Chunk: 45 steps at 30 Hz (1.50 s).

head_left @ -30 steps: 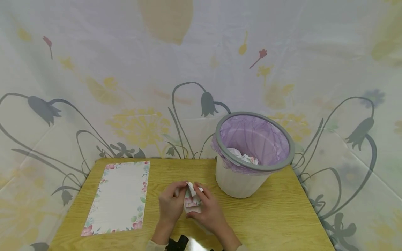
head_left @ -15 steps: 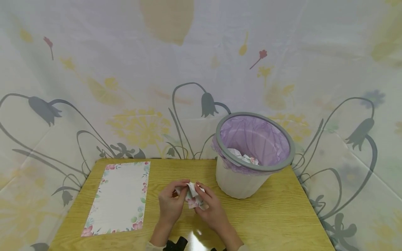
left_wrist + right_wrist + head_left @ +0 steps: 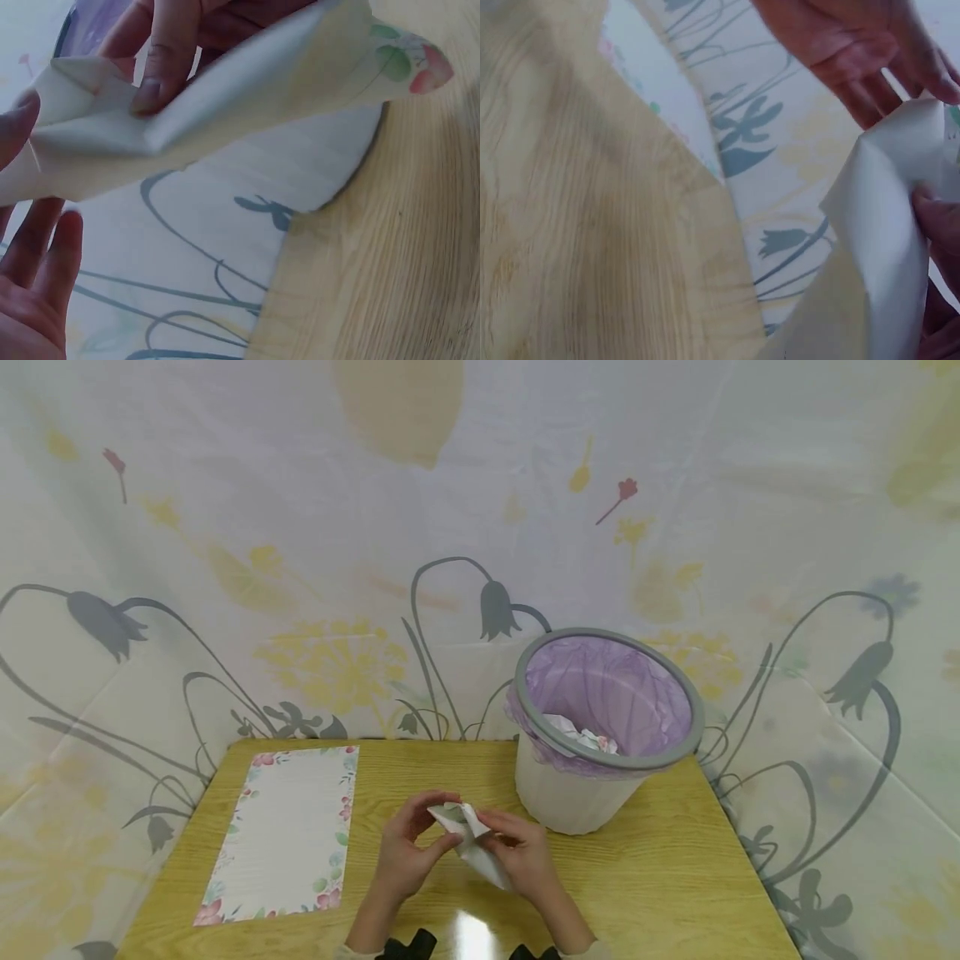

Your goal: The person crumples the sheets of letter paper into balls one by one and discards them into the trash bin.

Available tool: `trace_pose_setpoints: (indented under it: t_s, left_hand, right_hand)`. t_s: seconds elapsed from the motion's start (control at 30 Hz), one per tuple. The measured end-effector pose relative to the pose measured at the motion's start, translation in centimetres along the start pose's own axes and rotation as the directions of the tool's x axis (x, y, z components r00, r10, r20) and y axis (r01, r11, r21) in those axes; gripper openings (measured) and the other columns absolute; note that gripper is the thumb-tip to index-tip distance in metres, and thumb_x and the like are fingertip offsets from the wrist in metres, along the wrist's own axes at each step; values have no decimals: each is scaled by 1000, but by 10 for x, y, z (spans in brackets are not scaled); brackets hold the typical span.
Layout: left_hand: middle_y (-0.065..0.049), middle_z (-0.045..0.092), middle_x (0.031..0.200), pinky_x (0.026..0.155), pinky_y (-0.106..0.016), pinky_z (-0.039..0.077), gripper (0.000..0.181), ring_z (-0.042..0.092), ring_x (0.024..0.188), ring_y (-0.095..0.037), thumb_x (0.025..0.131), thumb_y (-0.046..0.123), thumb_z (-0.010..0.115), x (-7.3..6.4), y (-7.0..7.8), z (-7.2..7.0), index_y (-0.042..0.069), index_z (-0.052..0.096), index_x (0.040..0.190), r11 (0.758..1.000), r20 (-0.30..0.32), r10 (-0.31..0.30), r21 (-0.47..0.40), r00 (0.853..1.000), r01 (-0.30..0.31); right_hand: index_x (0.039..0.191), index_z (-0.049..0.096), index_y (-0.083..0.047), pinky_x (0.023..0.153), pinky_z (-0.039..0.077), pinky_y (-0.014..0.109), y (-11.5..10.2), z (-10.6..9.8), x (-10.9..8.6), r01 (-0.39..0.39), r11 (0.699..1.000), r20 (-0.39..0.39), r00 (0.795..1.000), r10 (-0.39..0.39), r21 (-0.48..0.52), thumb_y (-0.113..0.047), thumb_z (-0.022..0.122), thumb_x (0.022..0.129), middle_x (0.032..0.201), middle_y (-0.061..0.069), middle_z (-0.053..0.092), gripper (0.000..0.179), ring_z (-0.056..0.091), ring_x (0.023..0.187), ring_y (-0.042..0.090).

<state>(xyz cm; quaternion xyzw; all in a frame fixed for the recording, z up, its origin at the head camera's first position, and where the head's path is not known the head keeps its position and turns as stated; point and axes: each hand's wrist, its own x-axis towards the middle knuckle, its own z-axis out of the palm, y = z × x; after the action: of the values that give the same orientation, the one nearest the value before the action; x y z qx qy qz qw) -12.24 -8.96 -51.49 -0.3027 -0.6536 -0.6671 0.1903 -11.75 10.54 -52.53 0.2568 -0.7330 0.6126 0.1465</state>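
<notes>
Between both hands is a creased, partly folded sheet of paper [image 3: 483, 862] with a flower print, its plain pale side mostly showing. My left hand [image 3: 405, 853] pinches its left end between thumb and fingers. My right hand [image 3: 527, 858] pinches the paper near the fold, thumb and fingers on opposite sides. In the left wrist view the paper [image 3: 247, 112] stretches to the right, ending in a corner with printed leaves and a pink flower. In the right wrist view the paper [image 3: 896, 225] bends into a loose roll. Some right-hand fingers are hidden behind it.
A flat sheet with a floral border [image 3: 281, 835] lies on the wooden table [image 3: 637, 893] at the left. A white bin [image 3: 566, 797] with a grey rim and purple liner stands at the back right, crumpled paper [image 3: 577, 732] inside. A patterned curtain [image 3: 300, 527] hangs behind.
The paper, earlier bunched with its flowers facing up, now shows its pale side and extends toward the lower right. My right hand has moved slightly right.
</notes>
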Motion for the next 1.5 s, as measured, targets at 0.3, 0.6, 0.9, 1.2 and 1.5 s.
trace_pose_setpoints:
  t_s: [0.3, 0.6, 0.9, 1.2, 1.5]
  left_hand:
    - [-32, 62, 118, 77, -36, 60, 51, 66, 109, -18, 82, -17, 71, 0, 4, 4, -10, 52, 129, 979, -15, -131, -157, 991, 127]
    - [-26, 70, 100, 64, -34, 60, 30, 70, 93, -15, 79, -19, 72, 2, 2, 13, -8, 65, 106, 993, -203, -113, -58, 973, 104]
    - [-24, 72, 97, 66, -34, 60, 28, 71, 94, -17, 77, -24, 69, 2, 1, 12, -9, 69, 100, 989, -197, -68, -145, 978, 39]
    - [-25, 71, 102, 67, -35, 60, 31, 70, 101, -21, 80, -25, 66, 3, 3, 19, -8, 71, 106, 990, -134, -29, -141, 991, 10]
    - [-26, 68, 112, 64, -44, 60, 45, 68, 105, -28, 76, -25, 71, 3, 5, 21, -8, 67, 117, 998, -25, 25, -57, 999, -26]
  right_hand:
    - [103, 73, 11, 69, 58, 29, -8, 2, 3, -152, 988, -19, 988, 153, 21, 15, 71, 81, 98, 19, 73, 22, 69, 85, 10]
    - [111, 69, 11, 72, 60, 34, -31, 3, 7, -58, 997, 47, 997, 56, 50, 12, 70, 86, 108, 26, 69, 26, 67, 98, 14]
    - [119, 66, 11, 89, 54, 30, -1, -1, 0, -174, 963, 134, 980, 148, 204, -11, 59, 101, 122, 24, 65, 29, 64, 112, 18]
    - [116, 67, 9, 80, 57, 29, -7, 5, 1, -326, 914, 23, 944, 330, 241, -3, 76, 86, 111, 11, 71, 34, 67, 98, 14]
    - [108, 71, 8, 82, 56, 33, -11, 6, 5, -355, 919, -58, 927, 369, 173, 6, 74, 84, 106, 21, 71, 24, 65, 93, 14]
